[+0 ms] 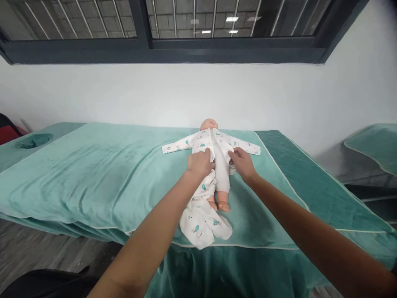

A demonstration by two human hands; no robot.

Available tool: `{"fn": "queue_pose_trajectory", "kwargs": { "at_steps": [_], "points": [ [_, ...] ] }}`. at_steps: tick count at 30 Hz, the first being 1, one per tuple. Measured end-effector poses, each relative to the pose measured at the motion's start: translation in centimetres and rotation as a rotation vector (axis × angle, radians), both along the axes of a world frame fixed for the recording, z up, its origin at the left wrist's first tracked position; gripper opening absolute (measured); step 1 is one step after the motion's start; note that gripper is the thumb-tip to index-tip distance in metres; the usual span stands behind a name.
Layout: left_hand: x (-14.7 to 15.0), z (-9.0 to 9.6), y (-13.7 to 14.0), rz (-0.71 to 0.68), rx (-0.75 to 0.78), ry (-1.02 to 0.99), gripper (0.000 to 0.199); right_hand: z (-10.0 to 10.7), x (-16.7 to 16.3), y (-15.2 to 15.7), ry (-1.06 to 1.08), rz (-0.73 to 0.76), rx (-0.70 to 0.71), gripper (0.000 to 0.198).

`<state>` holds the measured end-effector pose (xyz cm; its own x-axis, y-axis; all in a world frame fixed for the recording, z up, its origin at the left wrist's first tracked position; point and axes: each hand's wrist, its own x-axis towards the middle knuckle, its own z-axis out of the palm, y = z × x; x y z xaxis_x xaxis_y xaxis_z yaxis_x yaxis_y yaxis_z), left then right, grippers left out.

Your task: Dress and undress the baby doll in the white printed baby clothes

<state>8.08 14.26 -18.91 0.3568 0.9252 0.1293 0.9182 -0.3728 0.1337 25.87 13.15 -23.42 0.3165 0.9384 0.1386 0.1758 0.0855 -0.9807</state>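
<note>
A baby doll (209, 123) lies on its back on a green cover, head toward the wall and bare feet toward me. It wears a white printed baby shirt (201, 142), whose long sleeves stretch out to both sides. My left hand (201, 163) is closed on the shirt's left front, near the hem. Between thumb and fingers, my right hand (243, 163) pinches the right front panel at its lower edge. Plain white fabric (222, 178) covers the doll's middle and one leg. Crumpled matching printed pants (204, 223) lie by the feet, partly over the other leg.
The bed's light green cover (93, 165) spreads widely to the left. A darker green strip (291, 165) runs along the right. Behind stands a white wall (139, 91) below a barred, dark-framed window (198, 50). Another green-covered surface (376, 142) is at the far right.
</note>
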Motion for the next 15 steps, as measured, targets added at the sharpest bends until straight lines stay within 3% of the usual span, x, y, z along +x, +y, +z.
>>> {"fn": "queue_pose_trajectory", "kwargs": {
  "at_steps": [5, 8, 10, 15],
  "points": [
    [0.6, 0.0, -0.2, 0.039, -0.009, -0.015, 0.030, -0.1, 0.1, -0.4, 0.317, -0.033, 0.002, 0.027],
    [-0.2, -0.3, 0.0, 0.071, 0.008, -0.139, 0.029, -0.4, 0.8, -0.9, 0.424, -0.051, -0.030, 0.028],
    [-1.3, -0.7, 0.4, 0.122, 0.007, -0.344, 0.026, -0.8, 1.5, -1.2, 0.426, -0.069, -0.058, 0.027],
    [-5.4, -2.1, 1.8, 0.359, -0.131, -1.102, 0.011, -1.6, 2.9, -1.4, 0.373, -0.061, -0.138, 0.024]
  ]
}}
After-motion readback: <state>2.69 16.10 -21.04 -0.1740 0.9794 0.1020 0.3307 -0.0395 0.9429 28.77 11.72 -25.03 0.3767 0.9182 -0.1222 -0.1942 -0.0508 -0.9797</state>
